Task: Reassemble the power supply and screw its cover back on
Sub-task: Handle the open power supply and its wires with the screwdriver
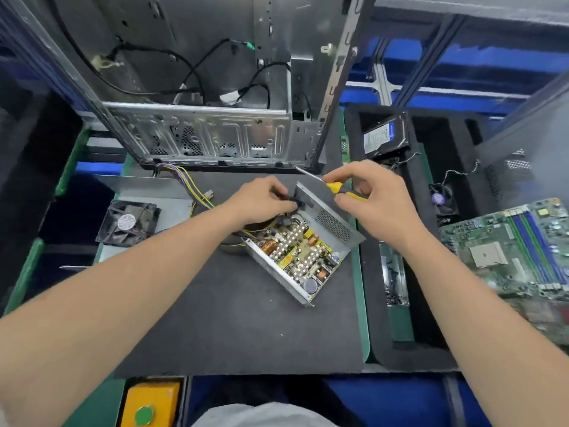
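The open power supply (300,251) lies on the dark mat (234,318), its circuit board with coils and capacitors exposed inside a grey metal tray. My left hand (261,201) pinches a small black part at the tray's far corner. My right hand (372,198) grips a yellow and black screwdriver (338,188), its shaft pointing up and left over the tray's far end. A black fan (128,222) rests on the grey metal cover (147,192) to the left, with coloured wires (191,186) running beside it.
An empty computer case (215,87) stands open behind the mat. On the right, a black foam tray (397,343) holds a hard drive (383,137), a small fan (441,200) and loose screws (394,282). A green motherboard (517,248) lies far right. A yellow box (151,402) sits near me.
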